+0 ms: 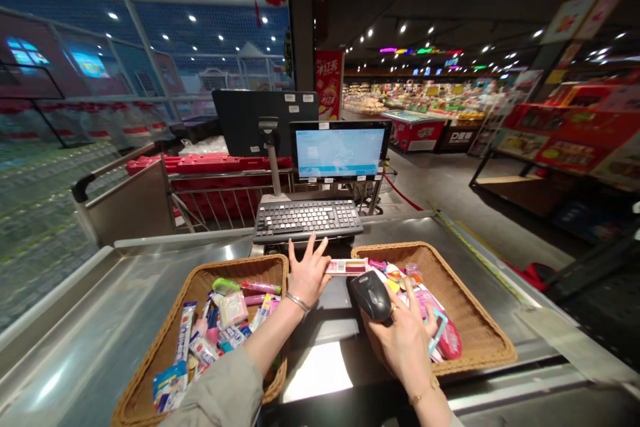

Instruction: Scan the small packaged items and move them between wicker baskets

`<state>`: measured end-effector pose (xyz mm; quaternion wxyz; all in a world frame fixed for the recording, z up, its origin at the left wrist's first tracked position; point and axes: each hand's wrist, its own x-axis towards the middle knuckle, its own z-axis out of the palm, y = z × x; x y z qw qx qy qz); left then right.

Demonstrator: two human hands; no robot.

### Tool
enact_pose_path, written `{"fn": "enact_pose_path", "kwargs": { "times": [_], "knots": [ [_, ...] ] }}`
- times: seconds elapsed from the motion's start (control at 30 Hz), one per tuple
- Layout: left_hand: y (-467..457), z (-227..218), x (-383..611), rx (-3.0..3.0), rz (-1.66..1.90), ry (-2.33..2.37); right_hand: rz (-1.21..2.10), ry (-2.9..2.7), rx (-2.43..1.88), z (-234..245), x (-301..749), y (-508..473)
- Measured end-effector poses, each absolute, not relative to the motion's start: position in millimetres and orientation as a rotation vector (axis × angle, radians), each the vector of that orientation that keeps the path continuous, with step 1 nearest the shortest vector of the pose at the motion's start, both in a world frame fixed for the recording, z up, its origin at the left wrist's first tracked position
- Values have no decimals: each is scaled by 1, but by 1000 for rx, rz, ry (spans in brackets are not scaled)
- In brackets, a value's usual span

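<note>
Between the two baskets, my left hand (306, 275) holds a slim pink-and-white package (346, 267) with a barcode by its end; several of its fingers are spread. My right hand (404, 333) grips a black barcode scanner (371, 295), whose head is just below the package. Part of the scanner's handle is hidden by the hand. The left wicker basket (145, 363) contains several small packaged goods, among them a blue-and-white tube pack (185, 331). More small, colourful items lie in the right wicker basket (483, 327), partly behind my right hand.
Ahead stand a black keyboard (309, 219) and a lit monitor (340, 152), with a second screen (250, 121) turned away. The metal counter (80, 320) runs beneath the baskets. Beyond it are a shopping cart (225, 197) and a product shelf (575, 140) at the right.
</note>
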<state>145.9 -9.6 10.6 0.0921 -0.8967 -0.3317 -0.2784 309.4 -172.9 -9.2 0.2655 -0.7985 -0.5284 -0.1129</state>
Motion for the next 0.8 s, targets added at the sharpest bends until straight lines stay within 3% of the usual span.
{"fn": "enact_pose_path", "kwargs": {
  "times": [0.8],
  "knots": [
    [-14, 0, 228, -2769, -792, -714, -355, -1206, -2248, -17, 380, -200]
  ]
}}
